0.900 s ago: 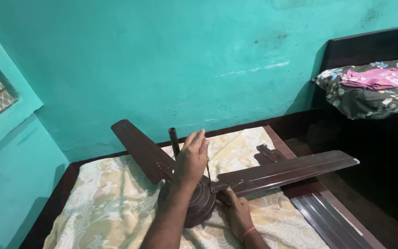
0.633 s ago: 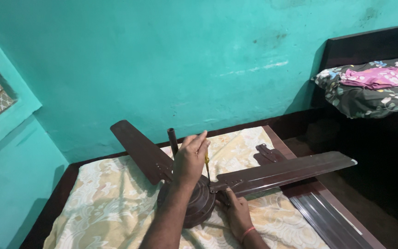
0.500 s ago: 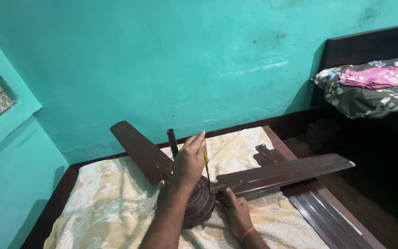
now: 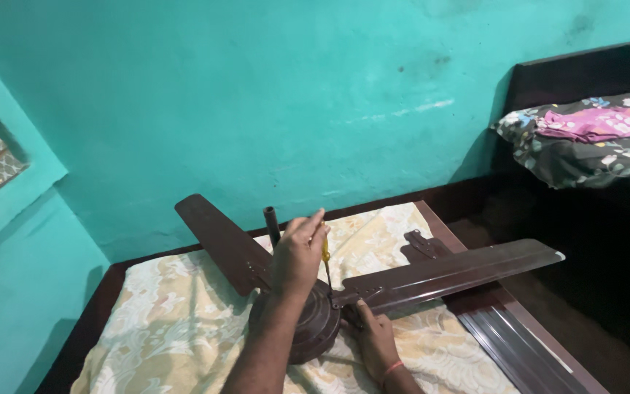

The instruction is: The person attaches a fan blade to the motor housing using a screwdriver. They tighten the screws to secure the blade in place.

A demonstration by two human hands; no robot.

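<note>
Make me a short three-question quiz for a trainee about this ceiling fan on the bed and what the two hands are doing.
1. True or false: the brown ceiling fan lies on a patterned bedsheet.
2. What does the left hand hold?
A. a hammer
B. a yellow-handled screwdriver
C. a paintbrush
3. Fill in: the right hand rests beneath the root of the fan's long right ____.

Key:
1. True.
2. B; its tip points down at the blade bracket by the motor hub.
3. Blade.
</note>
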